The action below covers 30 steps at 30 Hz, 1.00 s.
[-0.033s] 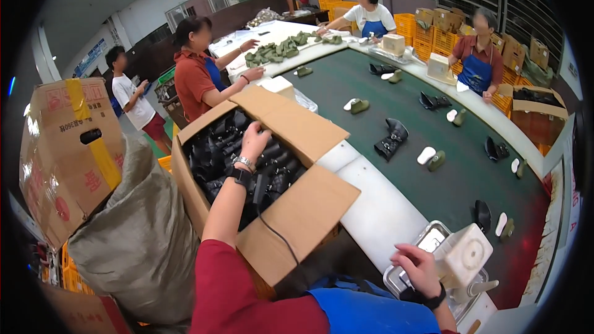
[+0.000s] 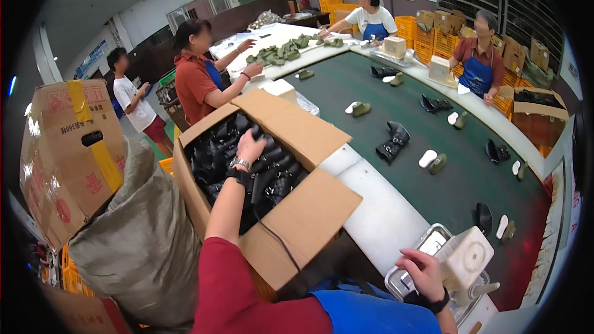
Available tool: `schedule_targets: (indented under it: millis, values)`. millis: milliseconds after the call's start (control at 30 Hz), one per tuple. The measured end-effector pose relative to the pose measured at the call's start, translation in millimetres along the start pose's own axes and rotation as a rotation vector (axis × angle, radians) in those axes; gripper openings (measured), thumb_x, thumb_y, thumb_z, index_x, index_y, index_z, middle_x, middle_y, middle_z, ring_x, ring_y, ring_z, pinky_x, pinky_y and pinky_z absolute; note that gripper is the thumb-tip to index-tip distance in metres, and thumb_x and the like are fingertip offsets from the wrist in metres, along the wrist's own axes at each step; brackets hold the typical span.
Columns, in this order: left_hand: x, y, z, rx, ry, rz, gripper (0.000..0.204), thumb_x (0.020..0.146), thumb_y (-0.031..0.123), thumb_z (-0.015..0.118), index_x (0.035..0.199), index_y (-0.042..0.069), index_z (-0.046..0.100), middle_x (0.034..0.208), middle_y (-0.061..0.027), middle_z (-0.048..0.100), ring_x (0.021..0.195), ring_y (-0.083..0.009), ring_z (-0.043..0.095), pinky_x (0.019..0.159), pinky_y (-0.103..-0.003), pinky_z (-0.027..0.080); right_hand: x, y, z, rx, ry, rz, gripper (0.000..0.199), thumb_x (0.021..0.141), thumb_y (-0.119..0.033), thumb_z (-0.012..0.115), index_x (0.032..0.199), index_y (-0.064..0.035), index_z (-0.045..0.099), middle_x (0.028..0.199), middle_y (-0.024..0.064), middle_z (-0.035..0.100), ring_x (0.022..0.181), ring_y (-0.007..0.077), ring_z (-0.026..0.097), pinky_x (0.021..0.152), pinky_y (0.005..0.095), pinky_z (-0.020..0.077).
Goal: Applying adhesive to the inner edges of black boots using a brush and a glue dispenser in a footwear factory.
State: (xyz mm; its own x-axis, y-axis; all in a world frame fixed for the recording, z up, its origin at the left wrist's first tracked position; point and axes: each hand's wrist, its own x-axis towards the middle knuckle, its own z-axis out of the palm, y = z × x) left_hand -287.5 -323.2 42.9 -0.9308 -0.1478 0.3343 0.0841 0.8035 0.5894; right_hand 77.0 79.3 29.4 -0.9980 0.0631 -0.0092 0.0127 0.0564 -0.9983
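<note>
My left hand [image 2: 250, 147] reaches into an open cardboard box [image 2: 302, 119] packed with black boots [image 2: 213, 154]. Its fingers point down over the boots and are blurred, so whether they hold one is unclear. A black cable [image 2: 278, 239] runs out of the box across the near flap. Low on the right, my right hand [image 2: 424, 272] hovers over a metal tray [image 2: 434, 233], fingers loosely bent and apart, with nothing in them. Beside it stands a squarish off-white container [image 2: 471, 256]. On the dark green belt [image 2: 346, 179] lie a black boot [image 2: 393, 142], white insole-like pieces [image 2: 427, 158] and olive-green shoe pieces [image 2: 438, 163].
A grey sack [image 2: 139, 241] and a taped carton [image 2: 71, 148] crowd the left. Co-workers in red [image 2: 198, 83], white [image 2: 371, 21] and red with a blue apron [image 2: 481, 55] stand around the belt. Olive pieces [image 2: 284, 51] are piled on the far white table [image 2: 244, 46].
My left hand has drawn back slightly toward me over the boots. My right hand stays beside the off-white container, with its fingers a little lower.
</note>
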Motion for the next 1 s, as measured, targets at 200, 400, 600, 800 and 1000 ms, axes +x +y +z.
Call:
schedule_targets:
  millis: [200, 400, 600, 800, 1000]
  values:
    - [22.9, -94.8, 5.3, 0.250, -0.496, -0.279, 0.089, 0.063, 0.065, 0.063, 0.120, -0.002, 0.051, 0.123, -0.0205, 0.051, 0.115, -0.0299, 0.049, 0.098, -0.035, 0.038, -11.4, 18.5, -7.8, -0.100, 0.190, 0.040, 0.016, 0.083, -0.001, 0.053, 0.094, 0.0067, 0.061, 0.075, 0.0112, 0.064, 0.070, 0.0162, 0.063, 0.066, 0.0259, 0.0512]
    - [10.0, -27.1, -6.9, 0.472, -0.733, -0.328, 0.103, 0.056, 0.071, 0.062, 0.128, -0.001, 0.043, 0.129, -0.0194, 0.046, 0.120, -0.0315, 0.045, 0.100, -0.039, 0.035, -25.5, -10.4, -5.1, -0.122, 0.199, 0.154, 0.023, 0.087, -0.011, 0.054, 0.102, 0.0054, 0.061, 0.082, 0.0103, 0.064, 0.078, 0.0155, 0.060, 0.071, 0.0258, 0.0469]
    - [8.8, -13.5, -7.7, 0.111, -0.276, -0.010, 0.060, 0.060, 0.042, 0.073, 0.102, 0.001, 0.062, 0.098, -0.0166, 0.064, 0.090, -0.0293, 0.061, 0.081, -0.033, 0.047, -29.1, 3.9, -20.6, -0.210, 0.187, 0.115, 0.023, 0.087, -0.011, 0.055, 0.104, 0.0044, 0.061, 0.084, 0.0116, 0.065, 0.079, 0.0170, 0.060, 0.073, 0.0269, 0.0471]
    - [-73.7, 202.4, -25.4, -0.634, -0.397, 0.264, 0.037, 0.068, 0.018, 0.074, 0.096, -0.001, 0.059, 0.080, -0.0049, 0.064, 0.070, -0.0104, 0.059, 0.064, -0.026, 0.049, -25.4, 30.3, -37.9, -0.120, 0.292, -0.083, 0.016, 0.085, -0.004, 0.052, 0.093, 0.0054, 0.061, 0.071, 0.0084, 0.062, 0.067, 0.0134, 0.059, 0.064, 0.0236, 0.0467]
    - [-223.2, 342.4, 40.4, -0.735, -0.458, 0.936, 0.044, 0.058, 0.019, 0.078, 0.090, 0.002, 0.053, 0.076, -0.0159, 0.058, 0.071, -0.0325, 0.059, 0.065, -0.037, 0.047, -52.3, 7.9, -55.2, 0.117, 0.547, -0.235, 0.026, 0.091, -0.010, 0.046, 0.111, 0.0046, 0.054, 0.079, 0.0096, 0.060, 0.068, 0.0145, 0.057, 0.063, 0.0249, 0.0476]
